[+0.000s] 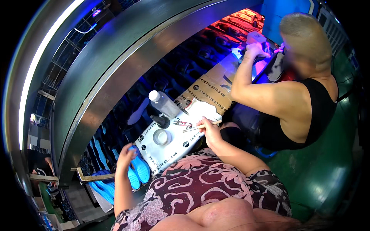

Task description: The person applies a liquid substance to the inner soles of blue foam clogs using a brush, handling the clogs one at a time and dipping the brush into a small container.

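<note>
In my right hand (210,132) is a slim brush (200,126) with a pale handle, its tip pointing left over the covered board. My left hand (125,156) is at the board's left end, fingers loosely bent and apart, beside the top of some bright blue shoe soles (139,169); whether it touches them I cannot tell. Between my hands stand a clear round cup (161,137), a dark bottle with a pointed top (160,121) and a translucent bottle with a white cap (165,104). Red-handled pliers or snips (182,123) lie near the brush tip.
The printed white and brown board (163,154) lies along a conveyor carrying dark shoe parts (158,77). A white cloth (202,109) rests on it. A metal hood (127,57) arches overhead. More blue soles (102,190) hang lower left. A co-worker (296,92) sits close on my right.
</note>
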Demonstrator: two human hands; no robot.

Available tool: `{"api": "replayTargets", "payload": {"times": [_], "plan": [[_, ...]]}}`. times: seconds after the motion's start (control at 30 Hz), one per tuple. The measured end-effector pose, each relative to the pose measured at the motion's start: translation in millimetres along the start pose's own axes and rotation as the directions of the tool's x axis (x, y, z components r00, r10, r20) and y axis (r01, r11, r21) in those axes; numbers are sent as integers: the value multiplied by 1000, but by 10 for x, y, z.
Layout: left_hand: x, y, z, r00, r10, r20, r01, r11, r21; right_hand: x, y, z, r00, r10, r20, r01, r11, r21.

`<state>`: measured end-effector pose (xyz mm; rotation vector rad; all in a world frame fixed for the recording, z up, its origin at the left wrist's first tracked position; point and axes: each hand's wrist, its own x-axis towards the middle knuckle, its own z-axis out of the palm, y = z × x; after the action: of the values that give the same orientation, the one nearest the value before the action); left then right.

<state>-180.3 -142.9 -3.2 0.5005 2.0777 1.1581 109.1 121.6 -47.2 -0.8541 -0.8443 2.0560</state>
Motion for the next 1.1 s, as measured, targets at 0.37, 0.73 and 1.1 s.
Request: {"api": "replayTargets", "payload": {"times": [0.37,0.73,1.1], "plan": [[-362,-1391,-45,945,70,-320,226,568,792,-126,66,410,988,53,142,-27,984,-178],[-489,-1060,75,962,24,-273,195,642,742,59,-103,435,924,-129,360,328,752,-572],[-826,-1052,390,938,-298,180,313,496,-810,439,453,846,586,-177,791,809,67,-584]]}}
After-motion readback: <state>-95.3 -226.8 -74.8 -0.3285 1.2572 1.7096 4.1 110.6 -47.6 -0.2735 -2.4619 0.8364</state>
